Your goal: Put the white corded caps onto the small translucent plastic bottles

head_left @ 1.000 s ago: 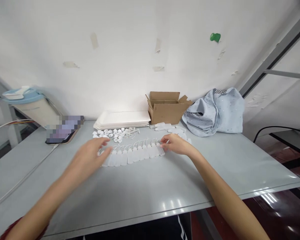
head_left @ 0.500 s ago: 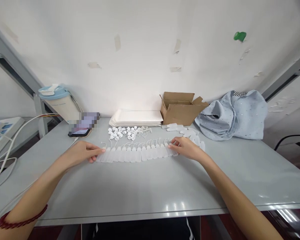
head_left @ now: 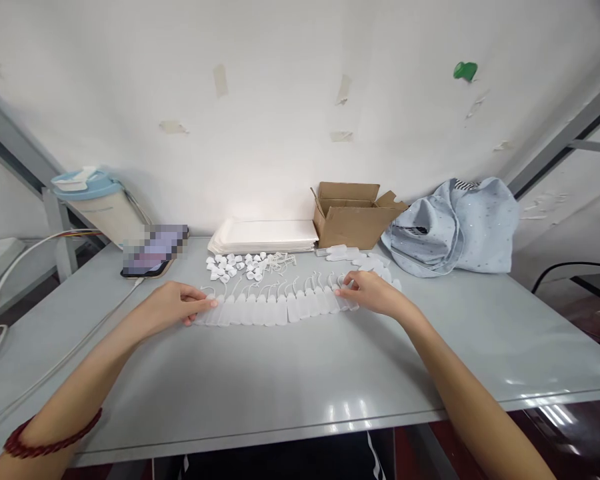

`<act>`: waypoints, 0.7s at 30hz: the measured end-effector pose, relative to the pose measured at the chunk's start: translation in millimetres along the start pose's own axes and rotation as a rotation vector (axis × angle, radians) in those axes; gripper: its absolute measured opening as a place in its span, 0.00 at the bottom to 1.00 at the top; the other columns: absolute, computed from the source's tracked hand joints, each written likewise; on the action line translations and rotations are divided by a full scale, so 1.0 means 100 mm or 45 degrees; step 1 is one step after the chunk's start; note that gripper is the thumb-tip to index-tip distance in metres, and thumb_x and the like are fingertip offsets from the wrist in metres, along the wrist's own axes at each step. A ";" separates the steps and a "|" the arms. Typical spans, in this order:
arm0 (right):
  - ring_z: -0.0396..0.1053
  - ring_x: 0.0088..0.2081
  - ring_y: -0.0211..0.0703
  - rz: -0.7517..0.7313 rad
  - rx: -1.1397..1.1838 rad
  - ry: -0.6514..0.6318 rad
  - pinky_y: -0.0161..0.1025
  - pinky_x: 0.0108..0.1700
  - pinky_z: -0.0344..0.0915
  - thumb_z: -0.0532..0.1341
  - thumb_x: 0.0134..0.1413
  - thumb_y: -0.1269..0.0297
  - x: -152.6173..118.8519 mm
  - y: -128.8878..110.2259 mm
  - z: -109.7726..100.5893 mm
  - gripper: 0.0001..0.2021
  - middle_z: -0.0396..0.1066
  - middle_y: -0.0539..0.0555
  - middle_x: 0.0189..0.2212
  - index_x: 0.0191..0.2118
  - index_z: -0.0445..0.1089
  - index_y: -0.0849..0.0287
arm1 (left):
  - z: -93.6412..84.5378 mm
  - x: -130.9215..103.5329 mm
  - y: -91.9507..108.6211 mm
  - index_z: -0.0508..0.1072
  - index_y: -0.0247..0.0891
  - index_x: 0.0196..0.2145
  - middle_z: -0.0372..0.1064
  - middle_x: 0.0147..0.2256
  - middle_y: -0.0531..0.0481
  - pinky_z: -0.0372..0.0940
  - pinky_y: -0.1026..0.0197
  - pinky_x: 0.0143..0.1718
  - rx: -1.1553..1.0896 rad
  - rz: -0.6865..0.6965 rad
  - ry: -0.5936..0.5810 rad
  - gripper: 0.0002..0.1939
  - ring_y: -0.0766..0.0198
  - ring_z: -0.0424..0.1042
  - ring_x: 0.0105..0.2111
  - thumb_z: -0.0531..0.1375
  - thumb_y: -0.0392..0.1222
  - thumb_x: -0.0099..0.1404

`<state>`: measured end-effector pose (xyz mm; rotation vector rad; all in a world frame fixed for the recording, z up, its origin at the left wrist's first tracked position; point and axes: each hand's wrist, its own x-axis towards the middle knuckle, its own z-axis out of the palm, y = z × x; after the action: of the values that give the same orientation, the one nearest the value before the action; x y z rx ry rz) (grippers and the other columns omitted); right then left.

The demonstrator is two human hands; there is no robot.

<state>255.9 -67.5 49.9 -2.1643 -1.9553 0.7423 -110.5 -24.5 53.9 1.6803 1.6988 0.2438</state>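
Observation:
A row of small translucent white tubes with thin cords at their tops lies side by side on the grey table. At its left end, my left hand has its thumb and curled fingers closed against the outermost tubes. My right hand grips the opposite end, thumb on the tubes and fingers bent, partly hiding them. Behind the row sit a pile of small white caps and a bunch of loose pale cords. More translucent tubes lie beyond my right hand.
A stack of white sheets or envelopes and an open cardboard box stand against the wall. At right lies a light-blue cloth bag. To the left are a phone with a cable and a blue-lidded container.
The view has shifted slightly, so the background sits further left. Both hands stay at the two ends of the row, the left hand a little closer to the right one.

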 end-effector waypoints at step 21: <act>0.70 0.26 0.43 0.097 0.057 -0.068 0.35 0.26 0.60 0.56 0.54 0.48 -0.02 0.07 -0.15 0.18 0.72 0.56 0.26 0.35 0.68 0.61 | -0.08 0.06 0.14 0.72 0.36 0.19 0.66 0.17 0.54 0.53 0.66 0.25 0.274 0.080 0.114 0.19 0.62 0.65 0.22 0.58 0.56 0.53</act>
<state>269.3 -66.8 60.6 -2.2257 -1.8714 0.8562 -103.4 -14.3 65.6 1.9069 1.7927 0.1728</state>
